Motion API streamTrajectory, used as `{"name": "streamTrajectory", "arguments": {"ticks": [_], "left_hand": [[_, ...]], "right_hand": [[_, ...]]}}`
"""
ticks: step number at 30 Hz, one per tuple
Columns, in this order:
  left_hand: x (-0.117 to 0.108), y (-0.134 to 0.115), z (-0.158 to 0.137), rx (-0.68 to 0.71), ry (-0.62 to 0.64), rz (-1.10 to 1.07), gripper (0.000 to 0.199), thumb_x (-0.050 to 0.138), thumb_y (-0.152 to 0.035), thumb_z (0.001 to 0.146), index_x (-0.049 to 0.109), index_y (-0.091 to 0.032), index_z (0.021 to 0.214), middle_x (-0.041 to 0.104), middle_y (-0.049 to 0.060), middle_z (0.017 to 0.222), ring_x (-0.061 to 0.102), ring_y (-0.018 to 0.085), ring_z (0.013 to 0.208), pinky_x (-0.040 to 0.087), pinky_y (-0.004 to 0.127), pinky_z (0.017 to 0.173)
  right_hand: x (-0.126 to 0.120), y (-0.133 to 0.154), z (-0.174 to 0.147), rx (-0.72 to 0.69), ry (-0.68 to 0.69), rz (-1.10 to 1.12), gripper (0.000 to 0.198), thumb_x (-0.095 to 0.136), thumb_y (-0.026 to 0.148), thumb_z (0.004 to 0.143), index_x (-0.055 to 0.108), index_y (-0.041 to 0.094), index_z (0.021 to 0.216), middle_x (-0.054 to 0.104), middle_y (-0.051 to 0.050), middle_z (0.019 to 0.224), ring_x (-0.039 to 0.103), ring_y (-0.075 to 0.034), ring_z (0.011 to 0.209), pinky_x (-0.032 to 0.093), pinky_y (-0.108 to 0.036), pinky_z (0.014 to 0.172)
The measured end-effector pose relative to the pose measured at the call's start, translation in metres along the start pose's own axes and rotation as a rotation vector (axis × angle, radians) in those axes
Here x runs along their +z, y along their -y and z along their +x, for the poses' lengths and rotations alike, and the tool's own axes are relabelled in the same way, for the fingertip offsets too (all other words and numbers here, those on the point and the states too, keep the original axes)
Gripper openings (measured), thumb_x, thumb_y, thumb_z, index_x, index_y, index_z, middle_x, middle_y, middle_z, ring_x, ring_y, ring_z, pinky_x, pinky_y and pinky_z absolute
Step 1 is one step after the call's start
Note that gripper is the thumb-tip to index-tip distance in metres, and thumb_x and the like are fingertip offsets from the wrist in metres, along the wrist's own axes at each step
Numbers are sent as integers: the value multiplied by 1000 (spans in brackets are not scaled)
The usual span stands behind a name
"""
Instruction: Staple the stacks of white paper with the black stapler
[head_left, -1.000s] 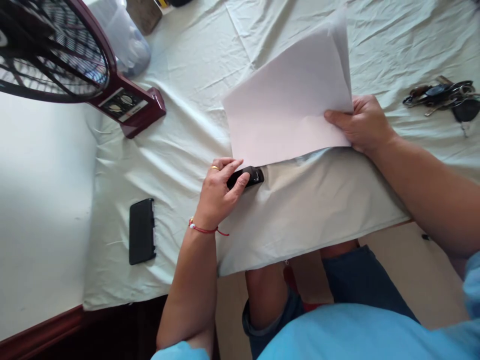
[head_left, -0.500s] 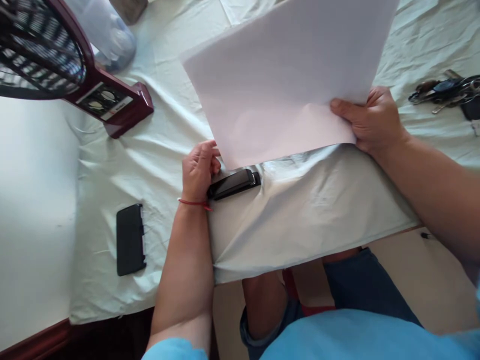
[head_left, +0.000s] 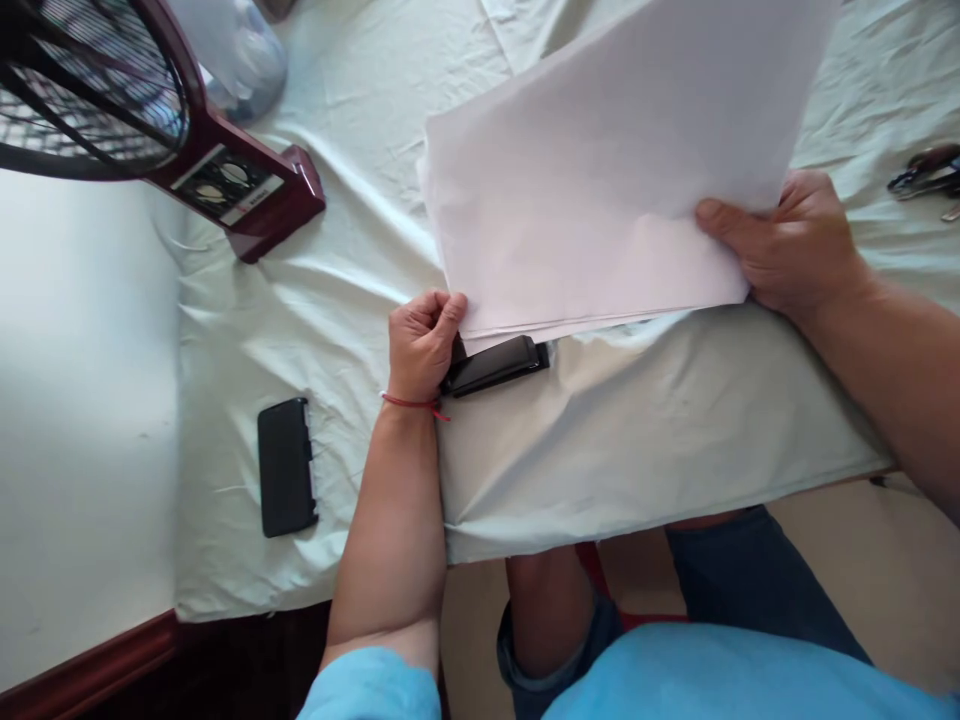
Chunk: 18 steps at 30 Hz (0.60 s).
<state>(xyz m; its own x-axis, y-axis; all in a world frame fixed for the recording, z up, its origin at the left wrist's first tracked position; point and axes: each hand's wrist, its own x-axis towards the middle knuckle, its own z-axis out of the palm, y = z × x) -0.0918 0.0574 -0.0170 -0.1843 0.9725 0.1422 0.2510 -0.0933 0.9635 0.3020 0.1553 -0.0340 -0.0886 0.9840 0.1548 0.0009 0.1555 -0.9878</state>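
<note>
Several white paper sheets (head_left: pixel 600 200) are held up over the cloth-covered table, their edges slightly fanned along the bottom and left. My right hand (head_left: pixel 795 245) grips the lower right part of the stack, thumb on top and fingers hidden beneath. At the lower left corner, my left hand (head_left: pixel 426 340) is closed, its thumb and fingers pinching the paper edge. A black stapler (head_left: pixel 496 366) lies on the cloth just right of my left wrist, partly under the lower edge of the sheets.
A black phone (head_left: pixel 286 467) lies on the tablecloth (head_left: pixel 600 430) left of my left forearm. A dark red electric fly swatter (head_left: pixel 247 200) rests at the upper left, before a translucent plastic container (head_left: pixel 251 60). Keys (head_left: pixel 926 172) lie at the right edge.
My left hand has closed its fingers on the corner of the sheets. The sheets now show separate, fanned edges. The whole view has shifted, so things appear farther right.
</note>
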Motion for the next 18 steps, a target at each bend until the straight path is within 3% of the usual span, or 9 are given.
{"name": "streamTrajectory", "arguments": {"ticks": [2,5,8,11,13,16,18], "left_hand": [[1,-1,-1,-9,17,-13,67,100,-81,79,70,-21,72,51,-4,59,36,9,52,25,24,45],[2,-3,-1,-33,64,-76,62,111,-70,69,72,-21,75,59,-3,64,40,9,54,32,24,48],[2,-2,-1,-14,36,-66,65,113,-62,70,62,-21,65,46,-7,57,31,7,52,30,23,49],[0,1,0,4,-17,-33,71,108,-70,76,59,-21,62,41,-7,54,29,7,50,24,24,45],[0,3,0,-6,-31,-55,69,106,-77,75,65,-21,67,48,-5,55,35,8,49,26,23,43],[2,3,0,-19,-19,-126,64,113,-72,66,75,-21,78,66,-2,67,50,9,54,39,21,48],[2,4,1,-20,-11,-140,63,115,-68,64,75,-21,78,64,-3,67,50,8,55,41,21,49]], "right_hand": [[-1,-2,2,-1,-14,16,72,108,67,65,88,15,111,88,-3,117,85,-19,103,73,-54,112],[-1,-5,3,4,-26,54,73,109,66,65,88,13,111,88,-5,117,85,-21,106,72,-54,113],[-1,-6,3,1,-21,66,72,109,66,66,87,13,110,88,-6,118,86,-24,112,71,-57,117],[0,-7,4,8,-25,75,71,110,65,65,87,15,109,88,-4,118,86,-24,114,69,-60,121],[-2,-9,5,14,-27,86,72,111,65,64,87,16,111,88,-4,119,86,-25,116,68,-62,123],[-4,-12,6,15,-20,83,72,112,63,63,88,17,112,88,-4,120,86,-26,117,67,-63,123],[-5,-12,7,13,-26,74,71,112,64,61,88,17,110,88,-3,118,86,-24,111,69,-61,121]]}}
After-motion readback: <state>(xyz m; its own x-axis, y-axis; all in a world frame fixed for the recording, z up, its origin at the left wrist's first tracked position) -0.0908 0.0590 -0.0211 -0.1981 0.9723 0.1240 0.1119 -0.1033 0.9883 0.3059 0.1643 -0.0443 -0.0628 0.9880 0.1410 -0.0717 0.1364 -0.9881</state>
